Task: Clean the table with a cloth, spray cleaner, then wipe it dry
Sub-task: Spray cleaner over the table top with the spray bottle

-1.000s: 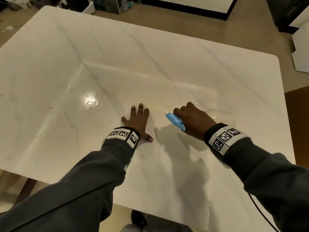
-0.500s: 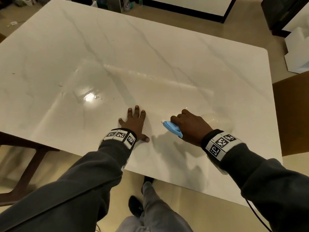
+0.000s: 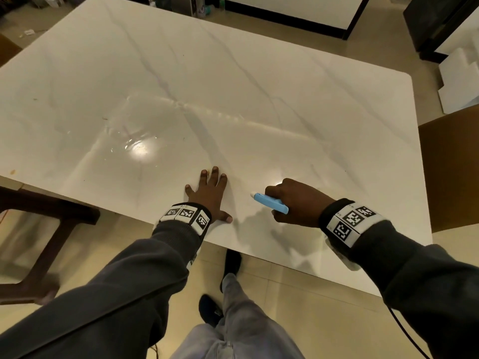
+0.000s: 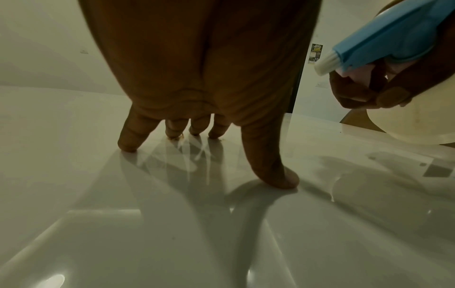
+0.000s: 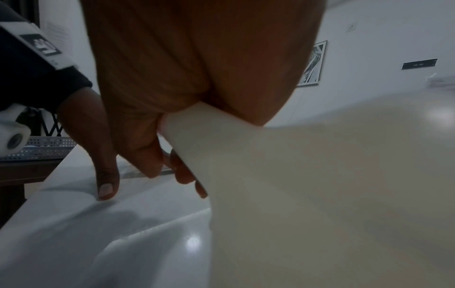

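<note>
The white marble table (image 3: 259,99) fills the head view, with a wet glossy patch (image 3: 140,146) at its left middle. My left hand (image 3: 210,193) lies flat on the table near the front edge, fingers spread and straight, its fingertips (image 4: 128,144) pressing on the top. Just right of it, my right hand (image 3: 295,200) grips a spray bottle with a blue head (image 3: 270,202) and white nozzle pointing left. The left wrist view shows the blue head (image 4: 384,42), fingers curled round the trigger, and the pale bottle body (image 4: 413,120). That body (image 5: 295,185) fills the right wrist view. No cloth is in view.
A dark wooden bench (image 3: 39,229) stands at the table's left front corner. A brown chair or box (image 3: 453,164) sits against the right edge. White foam pieces (image 3: 461,79) lie on the floor at the far right. My legs and feet (image 3: 230,307) are below the front edge.
The view has drawn back and tilted down, showing the table's front edge and my legs. Both hands have come nearer the front edge, still side by side; the bottle stays in the right hand.
</note>
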